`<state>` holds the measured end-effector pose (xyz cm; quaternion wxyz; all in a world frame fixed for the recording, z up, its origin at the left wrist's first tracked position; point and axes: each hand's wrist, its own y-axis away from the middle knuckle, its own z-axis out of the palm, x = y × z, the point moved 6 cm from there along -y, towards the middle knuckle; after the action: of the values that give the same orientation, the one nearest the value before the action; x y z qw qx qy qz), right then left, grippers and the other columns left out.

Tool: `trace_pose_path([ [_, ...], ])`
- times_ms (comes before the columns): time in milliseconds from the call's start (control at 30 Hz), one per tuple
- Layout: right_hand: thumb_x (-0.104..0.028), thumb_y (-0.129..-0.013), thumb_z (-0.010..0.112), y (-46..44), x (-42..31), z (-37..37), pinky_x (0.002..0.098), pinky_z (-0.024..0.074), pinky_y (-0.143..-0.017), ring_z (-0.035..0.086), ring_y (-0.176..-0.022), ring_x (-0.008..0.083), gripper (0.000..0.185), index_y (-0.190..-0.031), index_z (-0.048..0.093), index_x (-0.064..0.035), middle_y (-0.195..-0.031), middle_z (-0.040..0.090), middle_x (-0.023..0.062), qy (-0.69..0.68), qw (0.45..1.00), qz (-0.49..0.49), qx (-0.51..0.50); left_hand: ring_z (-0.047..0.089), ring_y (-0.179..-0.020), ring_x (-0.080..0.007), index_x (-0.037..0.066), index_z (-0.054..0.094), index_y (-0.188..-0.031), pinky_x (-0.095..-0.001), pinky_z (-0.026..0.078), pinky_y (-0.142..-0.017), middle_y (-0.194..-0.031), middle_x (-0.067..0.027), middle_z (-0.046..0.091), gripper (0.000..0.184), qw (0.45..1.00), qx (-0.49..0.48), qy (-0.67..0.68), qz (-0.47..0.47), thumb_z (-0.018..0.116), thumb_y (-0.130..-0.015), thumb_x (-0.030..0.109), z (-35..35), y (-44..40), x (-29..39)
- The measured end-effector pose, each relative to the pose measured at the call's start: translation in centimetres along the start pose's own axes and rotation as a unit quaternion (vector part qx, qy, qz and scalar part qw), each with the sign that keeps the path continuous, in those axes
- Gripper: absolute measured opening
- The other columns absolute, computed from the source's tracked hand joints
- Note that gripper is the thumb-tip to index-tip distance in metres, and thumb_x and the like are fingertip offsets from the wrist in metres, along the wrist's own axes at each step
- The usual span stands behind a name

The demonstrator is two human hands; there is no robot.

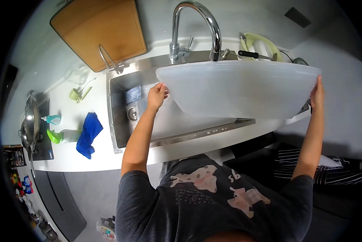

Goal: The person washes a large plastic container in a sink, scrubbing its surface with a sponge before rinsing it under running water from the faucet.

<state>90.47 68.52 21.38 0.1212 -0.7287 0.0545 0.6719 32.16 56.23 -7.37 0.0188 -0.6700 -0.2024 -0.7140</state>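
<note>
A large, translucent white plastic panel is held up over the right part of the steel sink, just below the curved chrome faucet. At its left edge, my left hand grips the panel with bent fingers. My right hand holds the right end, its fingers partly hidden behind the panel. Another whitish sheet lies in the sink, beside the drain and a blue-striped cloth.
Left of the sink lie a blue cloth, a green-topped spray bottle and a green scoop. A wooden board leans on the wall. Behind the panel are a knife and a green basket.
</note>
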Motion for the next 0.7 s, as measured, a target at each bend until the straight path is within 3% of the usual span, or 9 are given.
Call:
trace_pose_path([
  [100, -0.040, -0.089, 0.047, -0.2, 2.1, 1.8, 0.0263, 0.0329, -0.097, 0.044, -0.114, 0.0139, 0.050, -0.120, 0.046, -0.0002, -0.123, 0.048, 0.0066, -0.001, 0.999, 0.006, -0.032, 0.061, -0.073, -0.0135, 0.002, 0.059, -0.100, -0.0248, 0.050, -0.061, -0.083, -0.0041, 0.061, 0.026, 0.999, 0.006, -0.030, -0.010, 0.048, -0.090, 0.024, -1.5, -0.6, -0.1],
  [200, -0.038, -0.090, 0.047, 0.6, 3.2, 2.6, 0.0249, 0.0327, -0.097, 0.043, -0.114, 0.0123, 0.047, -0.120, 0.046, -0.0014, -0.123, 0.048, 0.0055, 0.011, 1.000, 0.014, -0.004, 0.061, -0.072, -0.0147, 0.002, 0.059, -0.102, -0.0256, 0.051, -0.060, -0.082, -0.0055, 0.061, 0.027, 0.998, 0.011, -0.062, -0.011, 0.049, -0.089, 0.024, -1.4, -2.1, -0.4],
  [333, -0.039, -0.089, 0.046, 0.5, 3.6, 0.1, 0.0281, 0.0224, -0.103, 0.036, -0.121, 0.0163, 0.055, -0.124, 0.041, 0.0025, -0.129, 0.041, 0.0078, 0.007, 1.000, -0.018, 0.021, 0.062, -0.070, -0.0153, 0.002, 0.059, -0.104, -0.0264, 0.051, -0.059, -0.081, -0.0070, 0.062, 0.028, 0.996, 0.006, -0.089, 0.003, 0.049, -0.089, 0.023, 0.3, -2.7, -0.2],
  [467, -0.038, -0.089, 0.047, 1.4, 3.5, -2.0, 0.0273, 0.0227, -0.103, 0.036, -0.120, 0.0146, 0.052, -0.124, 0.042, 0.0013, -0.129, 0.042, 0.0045, -0.003, 1.000, 0.013, 0.014, 0.060, -0.075, -0.0133, 0.005, 0.058, -0.102, -0.0258, 0.049, -0.064, -0.085, -0.0040, 0.061, 0.025, 0.996, -0.029, -0.079, -0.010, 0.045, -0.091, 0.024, 1.6, -1.5, -0.1],
  [533, -0.037, -0.089, 0.048, 1.2, 5.2, -2.6, 0.0255, 0.0252, -0.100, 0.038, -0.117, 0.0122, 0.050, -0.122, 0.043, 0.0009, -0.125, 0.044, 0.0024, -0.022, 0.999, -0.028, 0.004, 0.060, -0.067, -0.0136, 0.002, 0.058, -0.101, -0.0241, 0.049, -0.056, -0.077, -0.0046, 0.060, 0.026, 0.998, 0.010, -0.058, 0.024, 0.050, -0.089, 0.023, -0.1, -1.4, 0.1],
  [600, -0.035, -0.089, 0.049, 0.3, 8.5, -3.0, 0.0238, 0.0319, -0.093, 0.044, -0.107, 0.0097, 0.046, -0.120, 0.047, -0.0004, -0.117, 0.049, 0.0008, -0.036, 0.998, 0.052, 0.009, 0.058, -0.066, -0.0117, 0.003, 0.058, -0.100, -0.0230, 0.048, -0.055, -0.078, -0.0031, 0.058, 0.024, 0.996, 0.018, -0.079, 0.027, 0.049, -0.089, 0.023, -2.8, -0.9, 0.5],
  [633, -0.035, -0.090, 0.047, 0.4, 9.2, -1.7, 0.0246, 0.0330, -0.092, 0.044, -0.106, 0.0098, 0.045, -0.120, 0.047, -0.0008, -0.117, 0.049, 0.0005, -0.025, 0.999, 0.001, -0.027, 0.057, -0.065, -0.0109, 0.003, 0.058, -0.100, -0.0227, 0.048, -0.056, -0.077, -0.0027, 0.058, 0.024, 0.996, 0.036, -0.083, 0.024, 0.049, -0.090, 0.023, -4.1, -0.1, 1.5],
  [700, -0.033, -0.091, 0.044, 1.8, 10.9, 1.5, 0.0271, 0.0299, -0.097, 0.042, -0.113, 0.0136, 0.046, -0.122, 0.044, 0.0007, -0.122, 0.047, 0.0036, -0.041, 0.998, 0.039, 0.013, 0.056, -0.065, -0.0096, 0.002, 0.058, -0.100, -0.0217, 0.047, -0.057, -0.076, -0.0019, 0.057, 0.025, 0.993, 0.070, -0.093, 0.029, 0.047, -0.090, 0.022, -7.5, 1.1, 2.5],
])
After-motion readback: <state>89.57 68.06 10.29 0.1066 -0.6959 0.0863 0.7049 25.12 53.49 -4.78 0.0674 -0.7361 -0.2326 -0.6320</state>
